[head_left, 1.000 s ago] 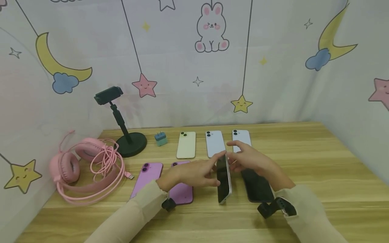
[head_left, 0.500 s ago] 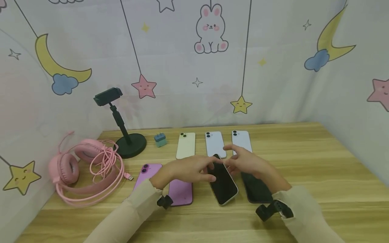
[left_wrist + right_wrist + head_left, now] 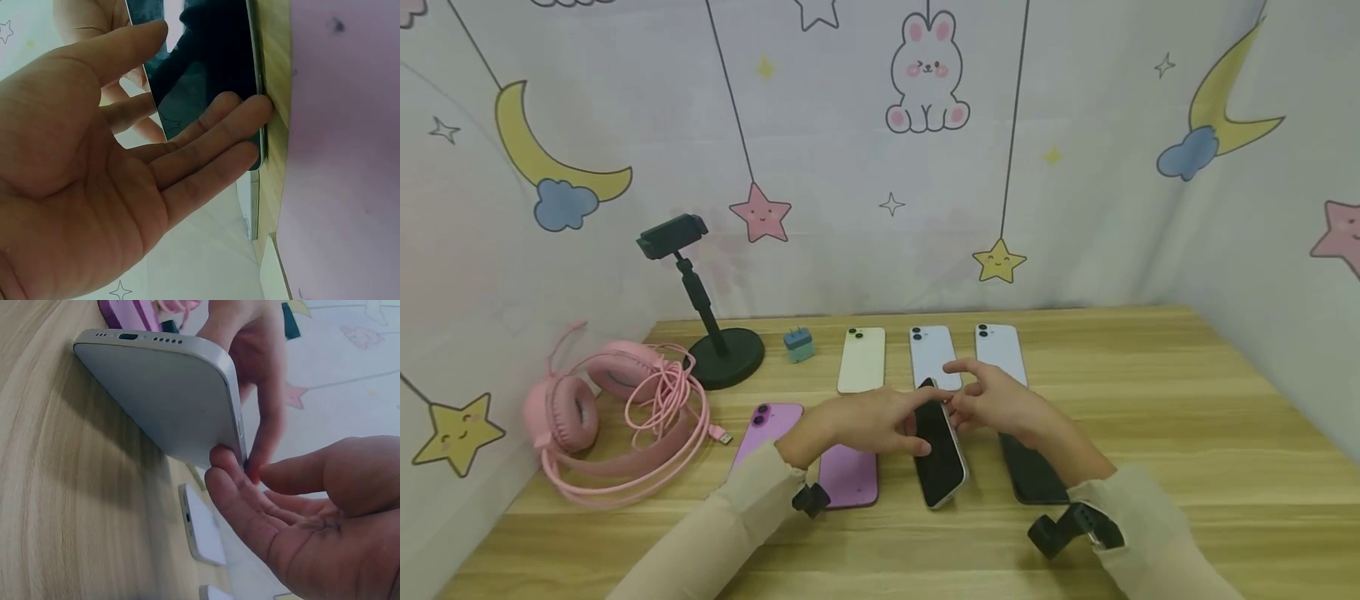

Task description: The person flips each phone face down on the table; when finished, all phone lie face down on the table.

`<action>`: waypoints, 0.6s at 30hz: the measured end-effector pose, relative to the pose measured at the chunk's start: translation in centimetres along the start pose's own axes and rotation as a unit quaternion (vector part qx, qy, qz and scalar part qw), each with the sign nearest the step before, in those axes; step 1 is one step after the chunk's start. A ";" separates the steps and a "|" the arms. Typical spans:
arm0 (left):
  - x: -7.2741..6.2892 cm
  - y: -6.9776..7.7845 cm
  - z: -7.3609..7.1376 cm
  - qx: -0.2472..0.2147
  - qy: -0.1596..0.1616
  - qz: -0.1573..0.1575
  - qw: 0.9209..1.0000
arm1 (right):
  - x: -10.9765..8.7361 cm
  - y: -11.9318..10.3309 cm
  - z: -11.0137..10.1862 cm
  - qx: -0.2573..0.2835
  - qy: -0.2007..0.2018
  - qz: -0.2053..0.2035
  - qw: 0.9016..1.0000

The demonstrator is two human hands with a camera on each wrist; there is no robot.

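Note:
A smartphone with a black screen and pale sides stands tilted in the middle of the table, its left long edge down and its right edge raised. My left hand holds it across the upper part, thumb over the screen. In the left wrist view other fingertips lie at its lower edge. My right hand holds the raised edge; in the right wrist view its fingertips touch the phone's light back. Beneath the right forearm lies another dark-screened smartphone.
Two purple smartphones lie left, partly under the left arm. Behind stand a cream phone, two pale phones and a blue-green plug charger, all flat or low. Further left are a black phone stand and pink headphones.
The held smartphone leaned from nearly upright on its edge to almost flat, screen up, then rose partway again. Both hands stayed on it, shifting slightly left.

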State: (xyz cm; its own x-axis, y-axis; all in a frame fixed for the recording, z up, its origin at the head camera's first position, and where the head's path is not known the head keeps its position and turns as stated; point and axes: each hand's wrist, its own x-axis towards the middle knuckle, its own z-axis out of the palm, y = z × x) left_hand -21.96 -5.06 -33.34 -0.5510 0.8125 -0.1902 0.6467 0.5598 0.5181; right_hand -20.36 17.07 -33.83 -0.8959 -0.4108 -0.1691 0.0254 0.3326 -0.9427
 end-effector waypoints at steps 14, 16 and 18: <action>0.3 -0.2 0.4 -0.043 0.044 0.020 0.998 | -0.1 -0.2 0.1 0.019 -0.010 -0.016 1.000; 0.2 -0.2 0.3 -0.051 0.046 0.023 0.997 | -0.1 -0.3 0.2 0.018 -0.019 -0.018 0.999; 0.1 -0.2 0.2 -0.051 0.048 0.025 0.997 | -0.2 -0.4 0.4 0.014 -0.034 -0.016 0.999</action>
State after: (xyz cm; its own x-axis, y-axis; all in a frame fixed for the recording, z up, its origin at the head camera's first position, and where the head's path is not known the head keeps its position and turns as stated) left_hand -22.04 -5.01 -33.63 -0.5706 0.8168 -0.0850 0.6198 0.4962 0.6080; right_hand -19.99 16.73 -33.55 -0.8643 -0.4782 -0.1561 0.0092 0.2951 -0.9554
